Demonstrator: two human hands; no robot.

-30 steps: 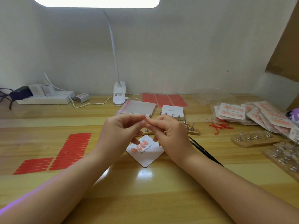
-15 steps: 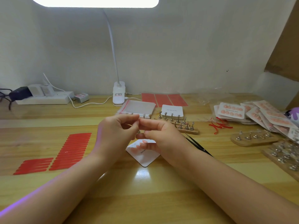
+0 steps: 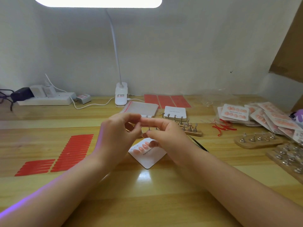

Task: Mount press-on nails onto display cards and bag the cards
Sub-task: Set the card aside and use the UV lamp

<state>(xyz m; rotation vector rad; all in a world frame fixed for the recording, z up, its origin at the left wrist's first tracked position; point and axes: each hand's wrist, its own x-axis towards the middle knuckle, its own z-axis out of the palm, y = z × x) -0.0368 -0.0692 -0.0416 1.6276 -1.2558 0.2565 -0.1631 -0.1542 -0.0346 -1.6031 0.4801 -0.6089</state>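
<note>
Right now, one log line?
hands: left, right fingertips together, item unclear | display card: on table, partly filled | bagging: pending

White wall (image 3: 180, 54) — wooden desk (image 3: 147, 202) (lamp (image 3: 121, 94) lit).

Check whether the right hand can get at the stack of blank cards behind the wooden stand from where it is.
Probably yes. The right hand is just short of the blank cards; only the wooden stand with its metal pegs lies between, low enough to reach over, though its fingers seem busy pinching something small.

Home craft desk: lamp (image 3: 121, 94), power strip (image 3: 44, 99), bagged nail cards (image 3: 262, 117).
</note>
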